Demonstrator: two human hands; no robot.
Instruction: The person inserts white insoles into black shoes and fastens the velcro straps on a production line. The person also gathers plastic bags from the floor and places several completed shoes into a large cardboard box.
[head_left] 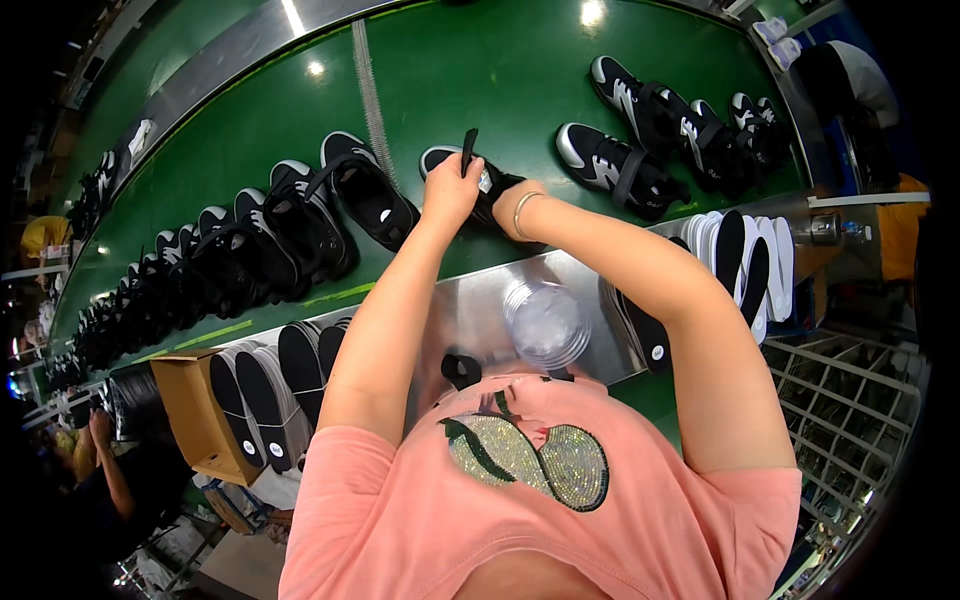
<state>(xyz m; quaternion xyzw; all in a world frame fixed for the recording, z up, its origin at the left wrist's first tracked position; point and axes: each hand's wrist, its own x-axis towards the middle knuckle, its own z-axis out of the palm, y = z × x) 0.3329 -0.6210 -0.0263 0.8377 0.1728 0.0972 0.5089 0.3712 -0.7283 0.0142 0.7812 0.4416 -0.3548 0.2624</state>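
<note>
On the green belt in front of me lies a black sneaker with a grey toe (437,157). My left hand (452,190) pinches its black strap (469,150), which stands up above the shoe. My right hand (517,207), with a bracelet at the wrist, is at the shoe's opening; its fingers are hidden, apparently down inside. To the left, beside my left forearm, sits another black sneaker (372,195) with its strap loose and a pale insole spot showing. To the right of my hands is a black and silver sneaker (612,170), its strap laid across.
A long row of sneakers (265,235) runs off to the left along the belt; several more (700,140) stand at right. On the metal ledge are stacked clear round containers (546,322) and insoles (742,255). A cardboard box (195,415) of insoles and another person's arm (112,465) are lower left.
</note>
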